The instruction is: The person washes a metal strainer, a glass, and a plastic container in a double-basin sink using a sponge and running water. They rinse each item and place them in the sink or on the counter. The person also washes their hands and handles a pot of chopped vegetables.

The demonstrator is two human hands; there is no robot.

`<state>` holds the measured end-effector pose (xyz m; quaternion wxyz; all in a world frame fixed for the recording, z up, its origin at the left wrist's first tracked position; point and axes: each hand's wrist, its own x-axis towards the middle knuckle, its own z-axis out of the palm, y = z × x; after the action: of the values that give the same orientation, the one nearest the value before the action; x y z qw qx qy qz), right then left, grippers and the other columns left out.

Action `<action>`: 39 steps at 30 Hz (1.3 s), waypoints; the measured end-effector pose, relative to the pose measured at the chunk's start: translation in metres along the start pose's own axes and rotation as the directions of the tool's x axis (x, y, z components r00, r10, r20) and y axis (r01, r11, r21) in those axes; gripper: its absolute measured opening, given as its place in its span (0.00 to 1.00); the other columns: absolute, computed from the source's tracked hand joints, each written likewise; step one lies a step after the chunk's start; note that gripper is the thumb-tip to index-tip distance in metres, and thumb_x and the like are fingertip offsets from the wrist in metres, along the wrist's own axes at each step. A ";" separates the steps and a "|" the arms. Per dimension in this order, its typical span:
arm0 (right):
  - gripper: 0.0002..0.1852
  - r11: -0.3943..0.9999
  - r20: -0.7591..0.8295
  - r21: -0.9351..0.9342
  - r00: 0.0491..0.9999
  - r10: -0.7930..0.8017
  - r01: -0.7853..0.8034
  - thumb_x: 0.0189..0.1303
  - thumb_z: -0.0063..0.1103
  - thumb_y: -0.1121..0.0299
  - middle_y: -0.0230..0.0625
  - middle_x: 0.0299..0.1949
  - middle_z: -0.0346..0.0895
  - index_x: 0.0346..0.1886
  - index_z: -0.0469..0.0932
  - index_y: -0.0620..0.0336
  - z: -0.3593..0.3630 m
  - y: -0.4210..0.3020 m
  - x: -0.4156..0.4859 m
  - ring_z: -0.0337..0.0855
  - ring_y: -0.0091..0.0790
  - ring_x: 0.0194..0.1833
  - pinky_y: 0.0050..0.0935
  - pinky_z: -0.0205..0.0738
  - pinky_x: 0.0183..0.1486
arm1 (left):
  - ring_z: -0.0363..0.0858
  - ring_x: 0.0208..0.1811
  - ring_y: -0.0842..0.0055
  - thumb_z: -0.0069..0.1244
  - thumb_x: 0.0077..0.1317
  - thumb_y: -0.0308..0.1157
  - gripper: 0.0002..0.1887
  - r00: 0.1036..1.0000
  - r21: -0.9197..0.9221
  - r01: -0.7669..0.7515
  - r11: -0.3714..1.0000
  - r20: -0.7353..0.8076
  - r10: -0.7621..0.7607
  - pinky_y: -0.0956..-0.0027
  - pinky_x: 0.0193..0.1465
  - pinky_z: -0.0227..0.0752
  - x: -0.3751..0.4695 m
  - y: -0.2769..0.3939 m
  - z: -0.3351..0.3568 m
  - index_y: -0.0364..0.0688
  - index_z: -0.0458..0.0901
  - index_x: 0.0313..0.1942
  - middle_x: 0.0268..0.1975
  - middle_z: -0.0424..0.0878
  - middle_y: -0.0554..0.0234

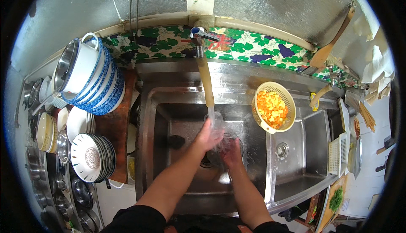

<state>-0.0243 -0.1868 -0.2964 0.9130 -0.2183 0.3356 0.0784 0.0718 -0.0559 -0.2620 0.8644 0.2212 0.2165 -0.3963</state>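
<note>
Water runs from a tap (199, 42) through a yellowed hose (206, 80) into the large steel sink basin (253, 176). Under the stream is my left hand (210, 136), with its fingers towards the right. My right hand (232, 153) is just beside and below it, fingers up. Splashing water and something clear or shiny between the hands blur the view; whether either hand grips it cannot be told. To the right, a cream plastic colander (291, 101) of diced orange and yellow pieces (272, 107) rests at the sink's divider. A dark drain (206, 160) shows partly behind my left forearm.
Stacked blue-and-white bowls (111, 90) and patterned plates (90, 158) stand on a wooden board at left. A smaller basin (288, 169) lies right, then a white plastic basket (337, 157) and chopped greens (336, 199) on a board. A wooden spatula (323, 55) hangs upper right.
</note>
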 end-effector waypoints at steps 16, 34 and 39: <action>0.27 0.828 0.214 -0.489 0.958 -0.191 0.275 0.55 0.60 0.59 0.37 0.39 0.71 0.54 0.63 0.60 0.065 0.018 0.002 0.75 0.35 0.38 0.35 0.72 0.43 | 0.79 0.43 0.71 0.49 0.63 0.44 0.18 0.997 0.261 0.055 0.964 0.042 -0.068 0.68 0.44 0.74 -0.101 0.012 -0.096 0.42 0.75 0.46 0.42 0.80 0.64; 0.39 -0.533 0.139 -0.845 0.942 -0.304 -0.047 0.39 0.69 0.53 0.51 0.59 0.57 0.57 0.64 0.57 -0.052 0.014 0.008 0.65 0.52 0.58 0.47 0.64 0.57 | 0.71 0.55 0.48 0.48 0.62 0.50 0.26 0.969 -0.214 0.239 0.947 0.113 -0.219 0.50 0.45 0.77 -0.154 -0.007 -0.104 0.42 0.71 0.55 0.53 0.74 0.47; 0.40 -0.631 0.041 -0.776 0.997 -0.066 -0.010 0.38 0.71 0.53 0.52 0.55 0.65 0.56 0.65 0.60 -0.062 0.031 0.024 0.69 0.52 0.55 0.43 0.66 0.56 | 0.70 0.57 0.50 0.48 0.62 0.48 0.26 0.979 -0.261 0.195 0.945 0.112 -0.171 0.51 0.48 0.76 -0.168 -0.006 -0.092 0.39 0.70 0.54 0.53 0.74 0.47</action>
<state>-0.0510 -0.1872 -0.3643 0.1903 -0.9302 0.0856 0.3020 -0.0503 0.0901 -0.2454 0.8545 0.0623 0.2501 -0.4510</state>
